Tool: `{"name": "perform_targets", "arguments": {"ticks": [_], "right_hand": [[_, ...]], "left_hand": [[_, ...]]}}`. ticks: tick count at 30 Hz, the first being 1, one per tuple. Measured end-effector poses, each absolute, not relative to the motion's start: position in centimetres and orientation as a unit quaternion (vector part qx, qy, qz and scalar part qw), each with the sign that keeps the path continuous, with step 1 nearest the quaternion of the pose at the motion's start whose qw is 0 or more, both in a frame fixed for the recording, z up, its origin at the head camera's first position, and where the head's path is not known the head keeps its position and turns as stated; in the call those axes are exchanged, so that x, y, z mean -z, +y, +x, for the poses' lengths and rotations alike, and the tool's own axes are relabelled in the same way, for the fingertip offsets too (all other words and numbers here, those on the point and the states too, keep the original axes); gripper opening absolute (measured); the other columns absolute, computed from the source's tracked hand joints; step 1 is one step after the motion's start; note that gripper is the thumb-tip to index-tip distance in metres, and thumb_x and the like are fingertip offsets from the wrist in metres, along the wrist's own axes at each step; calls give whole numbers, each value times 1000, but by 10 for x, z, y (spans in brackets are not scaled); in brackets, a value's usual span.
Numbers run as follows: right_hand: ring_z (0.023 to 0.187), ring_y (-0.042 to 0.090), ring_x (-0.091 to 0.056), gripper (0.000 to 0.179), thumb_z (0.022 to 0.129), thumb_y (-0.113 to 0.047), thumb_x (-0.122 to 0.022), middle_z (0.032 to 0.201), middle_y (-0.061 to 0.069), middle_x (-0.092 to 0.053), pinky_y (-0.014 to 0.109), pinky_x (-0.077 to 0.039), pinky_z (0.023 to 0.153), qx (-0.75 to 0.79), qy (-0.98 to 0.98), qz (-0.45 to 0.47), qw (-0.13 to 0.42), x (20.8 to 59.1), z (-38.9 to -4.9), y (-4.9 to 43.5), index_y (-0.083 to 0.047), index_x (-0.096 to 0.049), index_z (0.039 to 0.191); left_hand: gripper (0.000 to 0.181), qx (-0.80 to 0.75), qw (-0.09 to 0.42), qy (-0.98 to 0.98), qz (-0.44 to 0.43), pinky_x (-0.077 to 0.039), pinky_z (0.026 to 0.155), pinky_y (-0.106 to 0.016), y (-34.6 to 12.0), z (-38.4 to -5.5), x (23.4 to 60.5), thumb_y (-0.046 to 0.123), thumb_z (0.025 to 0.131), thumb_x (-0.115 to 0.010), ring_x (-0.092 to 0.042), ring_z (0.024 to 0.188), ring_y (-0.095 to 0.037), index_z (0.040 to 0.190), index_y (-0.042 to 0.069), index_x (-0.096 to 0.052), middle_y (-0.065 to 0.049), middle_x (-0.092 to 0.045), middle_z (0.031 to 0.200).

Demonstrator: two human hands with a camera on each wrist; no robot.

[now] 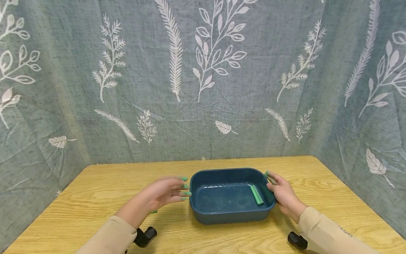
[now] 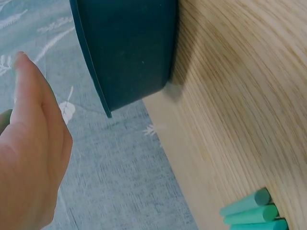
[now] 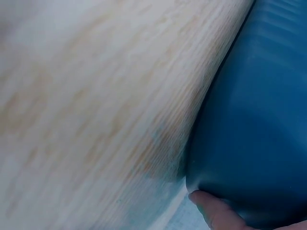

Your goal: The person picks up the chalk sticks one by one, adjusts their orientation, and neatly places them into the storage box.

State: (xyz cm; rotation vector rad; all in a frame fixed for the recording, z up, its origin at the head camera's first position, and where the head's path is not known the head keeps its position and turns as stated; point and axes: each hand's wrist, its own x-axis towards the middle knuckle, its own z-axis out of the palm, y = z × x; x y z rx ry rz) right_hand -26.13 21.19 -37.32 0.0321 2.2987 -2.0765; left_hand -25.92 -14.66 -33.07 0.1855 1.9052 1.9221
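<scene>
A dark blue rectangular bin (image 1: pixel 233 216) stands on the wooden table. Inside it, near the right end, lie green round sticks (image 1: pixel 257 195) side by side. My left hand (image 1: pixel 168 190) is held just off the bin's left end, fingers extended and holding nothing; the left wrist view shows a gap between this hand (image 2: pixel 36 139) and the bin (image 2: pixel 127 52). At the right end my right hand (image 1: pixel 282 192) touches the bin's side and rim with fairly straight fingers. In the right wrist view a fingertip (image 3: pixel 213 211) rests against the bin's outer corner (image 3: pixel 254 134).
Several more sticks in green and turquoise (image 2: pixel 254 211) lie on the table (image 2: pixel 225 96) left of the bin, mostly hidden by my left hand in the head view. A patterned grey-green curtain (image 1: pixel 203 134) encloses the table's back and sides.
</scene>
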Motion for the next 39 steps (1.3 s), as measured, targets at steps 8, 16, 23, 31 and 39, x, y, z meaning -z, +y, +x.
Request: {"name": "perform_targets", "arguments": {"ticks": [8, 16, 23, 31, 39], "right_hand": [[141, 45, -17, 54, 103, 3, -31, 157, 26, -11, 55, -28, 111, 666, 745, 16, 26, 372, -260, 212, 5, -10, 153], [143, 44, -14, 55, 103, 3, -31, 157, 27, -10, 54, -25, 113, 669, 743, 12, 26, 370, -262, 213, 6, -8, 153], [142, 45, -15, 55, 104, 2, -30, 157, 27, -7, 55, -29, 111, 668, 743, 11, 37, 370, -261, 213, 4, -6, 154], [142, 45, -15, 55, 104, 2, -30, 158, 26, -7, 55, -27, 111, 671, 740, 15, 38, 370, -262, 213, 4, -6, 154], [142, 45, -13, 55, 104, 2, -30, 157, 27, -6, 56, -26, 112, 671, 740, 14, 40, 370, -262, 213, 4, -6, 154]], "left_hand": [[55, -680, 209, 698, 80, -54, 89, -33, -167, -256, 333, 13, 104, -43, -60, 111, -34, 145, -15, -20, -30, -47, 130], [59, -671, 205, 708, 83, -54, 89, -31, -188, -256, 335, 16, 105, -41, -59, 114, -36, 146, -17, -14, -34, -40, 135], [62, -664, 196, 718, 76, -55, 85, -29, -211, -256, 340, 17, 105, -43, -60, 112, -29, 146, -17, -12, -30, -44, 131], [63, -646, 183, 739, 57, -56, 83, -30, -234, -258, 341, 15, 103, -46, -60, 113, -34, 146, -18, -13, -36, -39, 136], [60, -628, 174, 758, 36, -56, 82, -31, -250, -261, 345, 12, 103, -45, -66, 97, -20, 144, -19, -14, -28, -47, 128]]}}
